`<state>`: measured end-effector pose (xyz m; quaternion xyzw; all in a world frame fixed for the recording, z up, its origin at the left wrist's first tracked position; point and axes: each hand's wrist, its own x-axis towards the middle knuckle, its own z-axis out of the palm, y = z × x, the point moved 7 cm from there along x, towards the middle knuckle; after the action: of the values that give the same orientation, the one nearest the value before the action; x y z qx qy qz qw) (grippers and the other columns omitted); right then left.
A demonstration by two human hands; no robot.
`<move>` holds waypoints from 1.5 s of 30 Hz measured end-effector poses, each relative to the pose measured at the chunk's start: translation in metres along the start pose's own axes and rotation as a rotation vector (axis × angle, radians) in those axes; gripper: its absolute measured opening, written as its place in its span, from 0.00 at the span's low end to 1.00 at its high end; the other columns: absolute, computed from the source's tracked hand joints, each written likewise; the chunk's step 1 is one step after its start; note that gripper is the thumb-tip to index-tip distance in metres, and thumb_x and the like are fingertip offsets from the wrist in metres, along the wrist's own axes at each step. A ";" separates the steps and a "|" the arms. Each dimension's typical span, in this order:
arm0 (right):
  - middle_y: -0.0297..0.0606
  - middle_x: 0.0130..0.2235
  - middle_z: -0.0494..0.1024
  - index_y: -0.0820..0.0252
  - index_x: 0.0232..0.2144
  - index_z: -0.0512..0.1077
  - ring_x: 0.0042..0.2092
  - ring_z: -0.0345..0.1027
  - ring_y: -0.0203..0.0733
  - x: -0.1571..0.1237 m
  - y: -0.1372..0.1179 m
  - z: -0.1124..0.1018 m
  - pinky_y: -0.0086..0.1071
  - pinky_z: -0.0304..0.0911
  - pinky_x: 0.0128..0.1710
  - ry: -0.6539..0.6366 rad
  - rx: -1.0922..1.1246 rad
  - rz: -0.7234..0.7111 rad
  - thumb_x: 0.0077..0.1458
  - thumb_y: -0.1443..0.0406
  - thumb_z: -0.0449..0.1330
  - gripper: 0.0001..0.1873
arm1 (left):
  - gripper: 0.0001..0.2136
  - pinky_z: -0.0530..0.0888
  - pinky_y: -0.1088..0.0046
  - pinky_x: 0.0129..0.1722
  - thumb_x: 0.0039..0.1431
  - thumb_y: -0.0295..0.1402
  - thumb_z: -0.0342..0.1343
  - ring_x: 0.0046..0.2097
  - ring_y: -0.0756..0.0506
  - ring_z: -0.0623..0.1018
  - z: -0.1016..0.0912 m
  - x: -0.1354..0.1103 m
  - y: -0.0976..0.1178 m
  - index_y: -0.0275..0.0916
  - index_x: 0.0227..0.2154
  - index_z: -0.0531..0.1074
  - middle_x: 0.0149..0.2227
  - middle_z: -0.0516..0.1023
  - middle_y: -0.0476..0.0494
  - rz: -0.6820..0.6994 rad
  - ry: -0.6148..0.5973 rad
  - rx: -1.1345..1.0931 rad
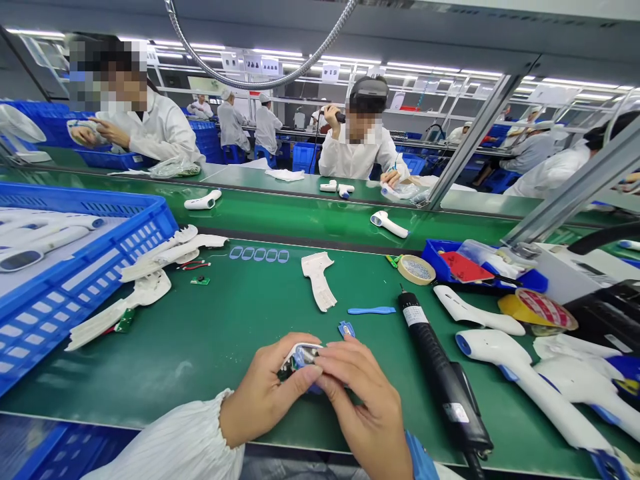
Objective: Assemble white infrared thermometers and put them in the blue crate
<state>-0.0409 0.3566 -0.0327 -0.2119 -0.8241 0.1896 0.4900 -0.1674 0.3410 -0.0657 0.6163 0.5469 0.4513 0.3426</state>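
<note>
Over the front of the green bench, both my hands close round an opened thermometer housing [301, 357] with a white rim, a blue part and a circuit board showing. My left hand [267, 387] wraps it from the left, thumb along the near side. From the right, my right hand [363, 400] presses its fingers and thumb on the same piece; much of it is hidden. Just beyond my right fingers lies a small blue-and-white part [346, 329]. Farther out are a blue pry stick [371, 311] and a white housing half [319, 280].
A black electric screwdriver [443, 373] lies right of my hands, beside white thermometers [520, 373]. At left stands a blue crate [125, 257] near housing halves [145, 287]. Several clear blue-edged windows [260, 255] form a row. Tape [417, 269] and a parts tray [535, 280] sit back right.
</note>
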 end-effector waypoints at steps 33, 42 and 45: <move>0.37 0.32 0.71 0.58 0.33 0.70 0.36 0.60 0.40 -0.006 0.023 -0.016 0.34 0.59 0.33 -0.086 -0.236 0.153 0.56 0.69 0.55 0.04 | 0.21 0.68 0.80 0.19 0.52 0.50 0.51 0.23 0.51 0.72 0.000 0.001 -0.027 0.40 0.42 0.65 0.24 0.71 0.51 -0.533 0.097 -0.496; 0.39 0.33 0.71 0.59 0.33 0.70 0.36 0.61 0.41 -0.005 0.025 -0.014 0.36 0.61 0.33 -0.053 -0.271 0.159 0.56 0.70 0.54 0.05 | 0.21 0.69 0.80 0.21 0.52 0.51 0.50 0.24 0.51 0.72 0.000 -0.001 -0.025 0.41 0.43 0.65 0.25 0.71 0.51 -0.534 0.095 -0.491; 0.38 0.33 0.71 0.58 0.33 0.70 0.36 0.61 0.41 -0.006 0.026 -0.014 0.35 0.61 0.33 -0.061 -0.270 0.162 0.56 0.69 0.54 0.05 | 0.21 0.69 0.79 0.21 0.52 0.51 0.51 0.24 0.51 0.72 0.000 0.000 -0.024 0.41 0.42 0.65 0.25 0.71 0.51 -0.528 0.093 -0.488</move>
<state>-0.0219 0.3767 -0.0439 -0.3357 -0.8368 0.1224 0.4147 -0.1763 0.3447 -0.0881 0.3328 0.5784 0.4920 0.5592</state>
